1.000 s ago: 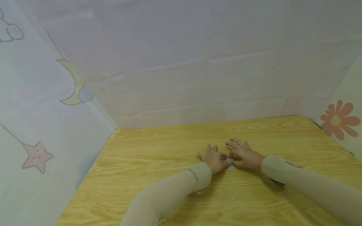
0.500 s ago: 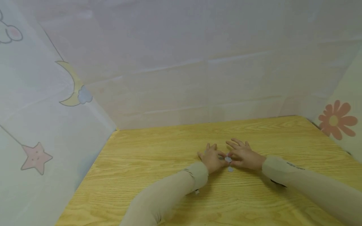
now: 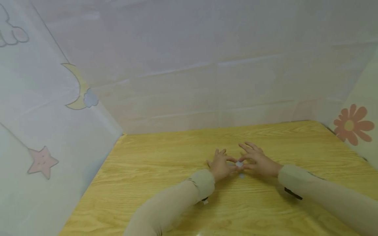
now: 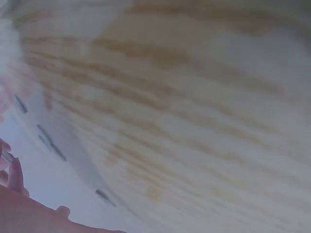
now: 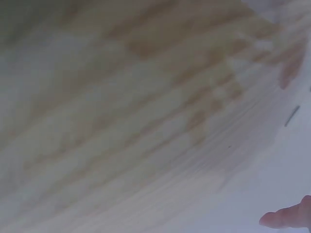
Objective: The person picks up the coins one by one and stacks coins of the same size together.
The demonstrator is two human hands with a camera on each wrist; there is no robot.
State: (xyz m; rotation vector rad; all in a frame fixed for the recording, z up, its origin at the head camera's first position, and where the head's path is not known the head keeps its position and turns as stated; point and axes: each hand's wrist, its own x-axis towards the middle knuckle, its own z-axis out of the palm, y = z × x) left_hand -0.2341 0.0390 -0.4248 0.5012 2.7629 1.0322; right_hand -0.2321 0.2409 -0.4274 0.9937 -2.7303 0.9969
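Observation:
In the head view my left hand and right hand face each other over the table. A small silvery coin sits between their fingertips, thumb and forefinger of each hand pinching at its edges. A second coin lies on the table just below the hands. A third pale disc shows partly between the left thumb and forefinger. The left wrist view catches a silvery edge at the left hand's fingertips. Only one fingertip of the right hand appears in the right wrist view.
A wood-grain table spreads under both arms. Pale cloth walls stand around it, printed with a moon, a star and a flower. A dark strap hangs below the right sleeve.
Both hands have risen slightly and the right has shifted a little right. The pinched coin has moved slightly up in the head view, while the coin below stays near the same spot.

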